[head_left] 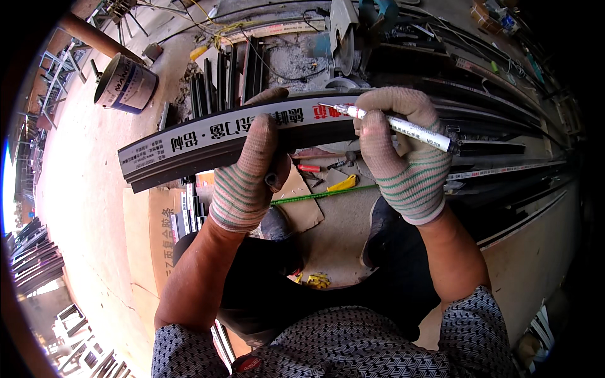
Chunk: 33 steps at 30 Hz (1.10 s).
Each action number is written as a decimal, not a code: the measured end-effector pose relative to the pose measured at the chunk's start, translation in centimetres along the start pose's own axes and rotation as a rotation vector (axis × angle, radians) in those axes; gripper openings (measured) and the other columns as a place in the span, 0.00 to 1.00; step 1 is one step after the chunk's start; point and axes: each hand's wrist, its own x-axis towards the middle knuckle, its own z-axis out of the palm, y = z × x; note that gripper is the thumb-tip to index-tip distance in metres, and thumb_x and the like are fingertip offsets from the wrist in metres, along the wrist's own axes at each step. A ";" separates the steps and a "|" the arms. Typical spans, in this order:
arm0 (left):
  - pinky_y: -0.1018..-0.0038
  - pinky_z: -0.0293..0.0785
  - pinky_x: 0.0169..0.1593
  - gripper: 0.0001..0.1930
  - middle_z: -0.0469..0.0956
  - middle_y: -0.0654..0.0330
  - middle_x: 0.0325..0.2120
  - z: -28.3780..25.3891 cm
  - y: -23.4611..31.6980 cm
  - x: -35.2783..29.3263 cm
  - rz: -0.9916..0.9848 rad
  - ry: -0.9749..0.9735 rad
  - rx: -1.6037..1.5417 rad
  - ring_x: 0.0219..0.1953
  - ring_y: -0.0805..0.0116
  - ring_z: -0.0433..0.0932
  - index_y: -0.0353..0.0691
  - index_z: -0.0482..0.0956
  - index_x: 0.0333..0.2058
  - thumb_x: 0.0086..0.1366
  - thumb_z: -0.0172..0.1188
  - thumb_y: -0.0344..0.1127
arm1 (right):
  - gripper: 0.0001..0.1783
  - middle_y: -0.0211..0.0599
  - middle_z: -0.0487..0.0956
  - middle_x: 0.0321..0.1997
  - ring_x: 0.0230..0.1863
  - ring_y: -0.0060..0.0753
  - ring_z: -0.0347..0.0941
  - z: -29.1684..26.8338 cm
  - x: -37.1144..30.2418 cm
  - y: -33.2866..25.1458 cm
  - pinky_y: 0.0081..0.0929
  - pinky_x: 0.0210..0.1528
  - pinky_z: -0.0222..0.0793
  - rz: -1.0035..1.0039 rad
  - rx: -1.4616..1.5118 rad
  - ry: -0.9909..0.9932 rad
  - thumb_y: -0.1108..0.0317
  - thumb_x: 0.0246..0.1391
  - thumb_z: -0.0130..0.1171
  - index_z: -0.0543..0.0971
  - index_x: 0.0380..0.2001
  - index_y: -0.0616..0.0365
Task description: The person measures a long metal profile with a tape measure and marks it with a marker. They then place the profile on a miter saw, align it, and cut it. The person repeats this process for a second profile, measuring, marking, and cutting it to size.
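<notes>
My left hand (251, 170), in a striped knit work glove, grips a dark metal profile (217, 143) with a printed film strip along its face. The thumb lies across the front of the profile. It slants slightly upward to the right, and its far right end is hard to make out behind my other hand. My right hand (406, 154), gloved alike, pinches a white marker pen (416, 131) between thumb and fingers. The pen's thin tip points left, over the red print on the film; I cannot tell whether it touches.
A circular cutting saw (342, 41) stands beyond the profile amid metal shavings. More dark profiles (491, 101) lie at the right. A bucket (128, 83) stands at the far left, a cardboard box (148, 233) nearer. On the floor lie a green cord (321, 194) and a yellow-handled tool (342, 183).
</notes>
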 end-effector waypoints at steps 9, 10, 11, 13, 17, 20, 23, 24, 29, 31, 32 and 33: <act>0.86 0.55 0.19 0.33 0.77 0.60 0.29 -0.1 0.0 0.0 -0.028 0.006 0.020 0.15 0.84 0.60 0.38 0.70 0.63 0.69 0.62 0.56 | 0.05 0.30 0.82 0.36 0.35 0.16 0.78 -0.3 0.0 0.2 0.19 0.39 0.77 0.016 0.000 -0.015 0.75 0.62 0.60 0.79 0.42 0.60; 0.86 0.55 0.19 0.33 0.77 0.60 0.29 0.0 0.0 0.0 -0.021 0.009 0.019 0.15 0.84 0.60 0.38 0.70 0.63 0.69 0.62 0.56 | 0.05 0.30 0.82 0.36 0.35 0.16 0.77 -0.4 0.0 0.0 0.19 0.40 0.77 0.020 -0.009 -0.031 0.75 0.62 0.60 0.79 0.42 0.60; 0.86 0.55 0.19 0.33 0.77 0.60 0.29 0.0 0.1 0.0 -0.014 0.015 0.022 0.15 0.84 0.60 0.39 0.70 0.63 0.69 0.62 0.56 | 0.05 0.30 0.82 0.36 0.35 0.16 0.77 -0.3 0.0 -0.1 0.19 0.40 0.77 0.024 -0.013 -0.045 0.75 0.62 0.60 0.79 0.42 0.60; 0.86 0.55 0.19 0.33 0.77 0.60 0.30 -0.1 0.2 0.0 -0.008 0.018 0.028 0.15 0.84 0.60 0.39 0.70 0.63 0.69 0.62 0.56 | 0.05 0.30 0.82 0.36 0.35 0.16 0.77 -0.3 -0.1 0.0 0.19 0.40 0.77 0.032 0.007 -0.034 0.75 0.62 0.60 0.79 0.42 0.60; 0.87 0.54 0.19 0.32 0.77 0.62 0.30 -0.3 0.1 0.0 -0.002 0.011 0.033 0.15 0.85 0.59 0.38 0.70 0.62 0.70 0.61 0.56 | 0.05 0.31 0.81 0.36 0.35 0.17 0.78 -0.4 -0.2 -0.2 0.19 0.40 0.78 0.099 0.032 -0.022 0.76 0.63 0.60 0.79 0.42 0.60; 0.87 0.54 0.19 0.32 0.77 0.63 0.30 0.0 0.3 0.0 -0.018 0.045 0.026 0.15 0.85 0.59 0.38 0.70 0.63 0.71 0.60 0.55 | 0.05 0.32 0.81 0.38 0.36 0.17 0.78 -0.4 -0.1 -0.1 0.20 0.41 0.78 0.051 0.070 -0.097 0.76 0.63 0.59 0.78 0.42 0.61; 0.87 0.54 0.20 0.32 0.76 0.64 0.30 0.1 0.3 0.0 -0.008 0.037 0.012 0.16 0.86 0.58 0.38 0.70 0.63 0.71 0.60 0.55 | 0.05 0.34 0.82 0.39 0.37 0.18 0.78 -0.7 0.1 0.0 0.21 0.41 0.78 0.053 0.081 -0.086 0.76 0.63 0.59 0.78 0.42 0.61; 0.88 0.53 0.20 0.32 0.76 0.64 0.30 0.0 0.3 0.0 0.002 0.026 0.009 0.16 0.86 0.58 0.38 0.70 0.63 0.71 0.60 0.55 | 0.05 0.34 0.82 0.39 0.37 0.17 0.78 -0.7 0.1 0.2 0.20 0.41 0.78 0.054 0.088 -0.062 0.75 0.63 0.59 0.78 0.42 0.61; 0.88 0.53 0.21 0.32 0.74 0.66 0.28 -0.1 0.4 0.0 0.028 0.023 0.064 0.16 0.86 0.58 0.37 0.70 0.63 0.71 0.60 0.55 | 0.06 0.34 0.82 0.39 0.38 0.17 0.78 -0.8 0.2 0.4 0.20 0.43 0.78 0.078 0.099 0.002 0.75 0.64 0.59 0.79 0.43 0.62; 0.88 0.54 0.21 0.32 0.74 0.66 0.28 -0.1 0.5 0.0 0.015 0.019 0.047 0.16 0.86 0.58 0.37 0.70 0.63 0.71 0.60 0.55 | 0.06 0.34 0.82 0.39 0.38 0.17 0.78 -0.7 0.1 0.3 0.21 0.43 0.78 0.088 0.112 0.001 0.75 0.63 0.60 0.79 0.43 0.62; 0.88 0.54 0.21 0.32 0.74 0.66 0.27 0.0 0.4 0.0 0.019 0.021 0.055 0.16 0.86 0.58 0.37 0.71 0.63 0.71 0.59 0.55 | 0.06 0.34 0.82 0.39 0.38 0.17 0.78 -0.7 0.1 0.3 0.21 0.43 0.78 0.094 0.118 0.001 0.75 0.63 0.60 0.79 0.43 0.61; 0.88 0.54 0.21 0.32 0.74 0.66 0.27 0.0 0.4 0.0 0.022 0.024 0.062 0.16 0.86 0.58 0.37 0.71 0.63 0.71 0.59 0.55 | 0.06 0.34 0.82 0.39 0.38 0.17 0.78 -0.7 0.1 0.3 0.21 0.42 0.78 0.076 0.094 -0.007 0.75 0.63 0.60 0.79 0.43 0.61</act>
